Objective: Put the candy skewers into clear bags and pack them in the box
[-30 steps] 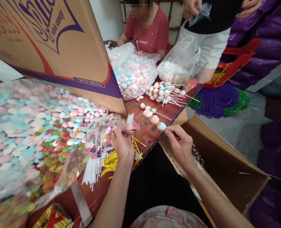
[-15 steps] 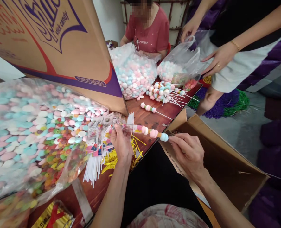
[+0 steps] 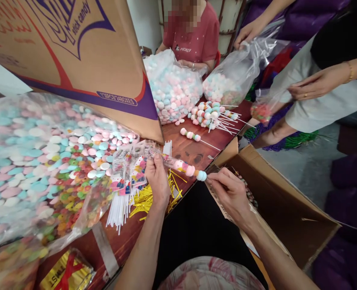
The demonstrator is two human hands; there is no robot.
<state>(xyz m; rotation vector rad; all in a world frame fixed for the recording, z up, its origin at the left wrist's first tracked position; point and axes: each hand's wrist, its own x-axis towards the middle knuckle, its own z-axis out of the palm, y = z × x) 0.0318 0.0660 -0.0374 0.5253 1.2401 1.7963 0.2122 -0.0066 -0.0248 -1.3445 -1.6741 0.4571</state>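
My left hand [image 3: 157, 179] is closed in a pinch on a clear printed plastic sleeve [image 3: 170, 160]. From the right, a skewer of pink, orange and blue candies [image 3: 190, 170] reaches partly into that sleeve. The blue end candies are outside it, beside my right hand [image 3: 230, 191], whose fingers pinch the skewer's stick. Below my left hand lie gold twist ties [image 3: 143, 203] and bare white sticks [image 3: 118, 212]. More printed sleeves [image 3: 131, 167] are spread in a pile just left of it.
A large bag of mixed candies [image 3: 39, 161] covers the table's left. Behind it stands a tall carton [image 3: 106, 72]. Finished-looking candy skewers [image 3: 210, 114] lie farther back. An open cardboard box [image 3: 287, 217] is at the right. Two other people work opposite, one holding bags.
My right hand has moved left with the skewer, which sits deeper in the sleeve. A co-worker's hand has carried a small bag of red candies off the table to the right.
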